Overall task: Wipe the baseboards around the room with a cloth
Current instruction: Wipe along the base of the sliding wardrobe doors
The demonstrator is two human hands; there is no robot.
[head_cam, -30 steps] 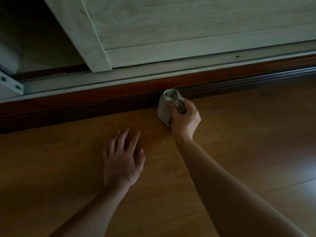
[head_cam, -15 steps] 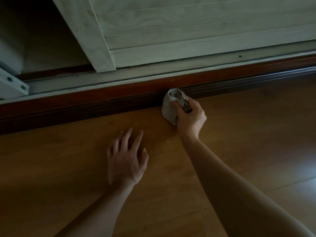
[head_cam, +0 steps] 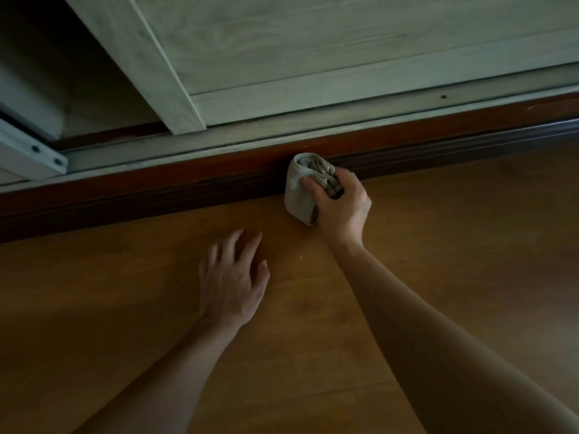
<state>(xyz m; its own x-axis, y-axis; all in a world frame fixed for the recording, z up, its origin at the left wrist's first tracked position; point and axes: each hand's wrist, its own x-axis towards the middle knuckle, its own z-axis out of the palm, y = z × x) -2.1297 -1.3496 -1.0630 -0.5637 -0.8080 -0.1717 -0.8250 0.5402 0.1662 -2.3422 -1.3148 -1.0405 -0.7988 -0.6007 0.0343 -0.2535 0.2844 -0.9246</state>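
1. Gripping cloth: right hand, fingers curled round the wad, thumb on its near face, arm stretched fwd from lower right.
2. Left hand flat on floor, fingers spread & relaxed, holding nothing, near baseboard but apart.
3. Cloth: pale grey, bunched into a lump w/ folds showing at top, pressed vs the dark red-brown baseboard, lower end touching floor.

Dim scene, faint sheen lower right, dark corners, wide-angle edge bending
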